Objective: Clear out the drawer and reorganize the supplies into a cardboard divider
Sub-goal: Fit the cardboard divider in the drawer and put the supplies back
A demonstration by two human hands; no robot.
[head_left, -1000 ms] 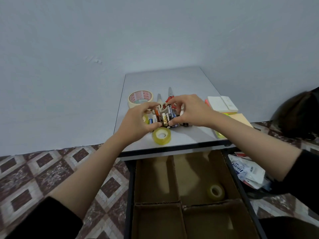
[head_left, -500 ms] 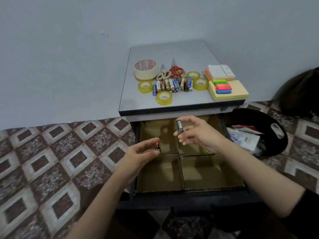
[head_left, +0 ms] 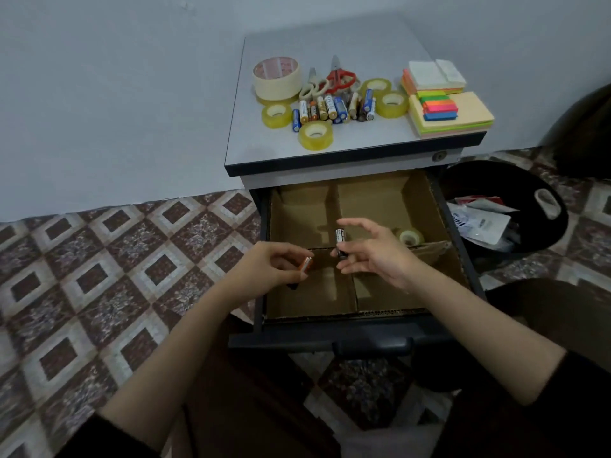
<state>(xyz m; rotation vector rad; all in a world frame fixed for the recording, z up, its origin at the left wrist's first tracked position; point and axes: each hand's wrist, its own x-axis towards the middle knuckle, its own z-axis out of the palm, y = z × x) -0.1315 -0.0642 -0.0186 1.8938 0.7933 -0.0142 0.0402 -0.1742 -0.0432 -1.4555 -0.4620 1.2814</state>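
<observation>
**Cardboard divider point(head_left: 312, 302) seated in open drawer point(head_left: 330, 337): two batteries in hand**

You hold one battery in each hand above the divider. Your left hand point(head_left: 274, 266) pinches an orange battery point(head_left: 306, 264) between thumb and fingertips, at the far edge of the near-left compartment. Your right hand point(head_left: 377, 256) pinches a black battery point(head_left: 340, 240) by its lower end. That battery stands upright over the crossing of the partitions, and the hand's other fingers are spread.

Divider: four compartments, two by two. One tape roll in the drawer point(head_left: 410, 237) lies in the far-right compartment.

Cabinet top point(head_left: 363, 44), counted:
- one large masking tape roll point(head_left: 277, 77)
- four small clear tape rolls point(head_left: 315, 135)
- two pairs of scissors: cream-handled scissors point(head_left: 313, 87) and red-handled scissors point(head_left: 340, 77), touching
- a cluster of loose batteries point(head_left: 334, 109) lying side by side, roughly a dozen; an exact count cannot be read
- two sticky note stacks point(head_left: 469, 115), the nearer one topped with coloured index tabs point(head_left: 439, 105)

One black bin point(head_left: 515, 183) stands just right of the drawer, with paper packets inside.
</observation>
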